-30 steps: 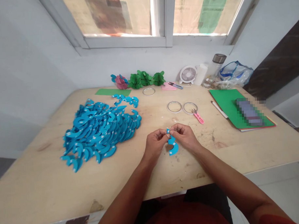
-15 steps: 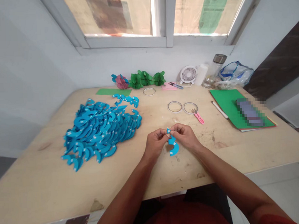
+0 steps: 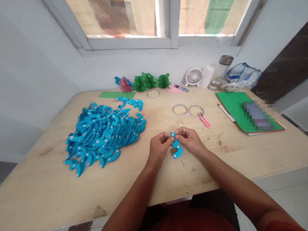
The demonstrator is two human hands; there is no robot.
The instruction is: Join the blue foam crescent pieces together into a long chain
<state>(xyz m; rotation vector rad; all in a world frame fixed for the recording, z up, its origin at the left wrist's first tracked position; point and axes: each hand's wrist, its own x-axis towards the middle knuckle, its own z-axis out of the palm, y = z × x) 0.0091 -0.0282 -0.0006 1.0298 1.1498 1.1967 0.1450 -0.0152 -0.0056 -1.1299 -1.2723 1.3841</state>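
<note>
Between my hands hangs a curved blue paper cutout [image 3: 179, 151] with small white squares on it. My left hand [image 3: 160, 145] pinches its upper part from the left, thumb and fingertips closed on it. From the right, my right hand [image 3: 188, 138] pinches the same upper part, its fingertips close to the left ones. The lower curve dangles free just above the table. Fingertips cover some of the paper. A large heap of similar blue paper cutouts [image 3: 101, 130] lies to the left of my hands.
Two tape rolls [image 3: 179, 110] and pink-handled snips [image 3: 204, 120] lie beyond my hands, another roll [image 3: 153, 94] farther back. Green paper ornaments [image 3: 150, 81], a small fan [image 3: 194, 77] and a bottle [image 3: 221, 71] line the wall. A green folder [image 3: 232, 107] lies right, beside a pen [image 3: 226, 113].
The blue paper cutout has shifted slightly left and up, its lower curve swinging a little. Both hands keep their pinch on it; my left hand has moved slightly left.
</note>
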